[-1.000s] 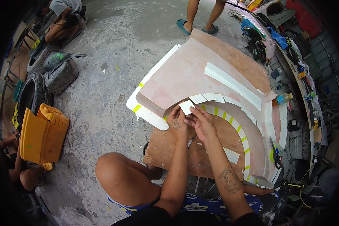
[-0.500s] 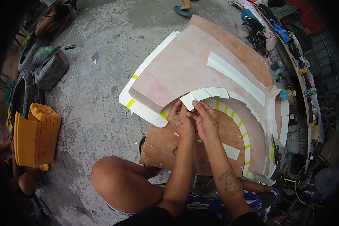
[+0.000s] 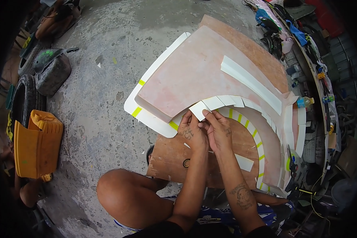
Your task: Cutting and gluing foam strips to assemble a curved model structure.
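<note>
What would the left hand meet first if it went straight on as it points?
Most likely the arched edge of the pinkish fender-shaped panel, just ahead of the left hand, beside the white square piece. Depth is unclear; they may be touching.

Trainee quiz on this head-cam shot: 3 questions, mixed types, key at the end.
1. True or false: the right hand holds a small square white card, its thumb on the upper face.

2. Multiple choice: what colour are the short strips crossing the long white border along the left edge of the smooth pale pink panel?
A) red
B) yellow-green
C) blue

3. Fill in: the boxy plastic container just below the round black rubber tyre in the picture is coloured ____.

Key: 1 true; 2 B; 3 orange-yellow.
</note>
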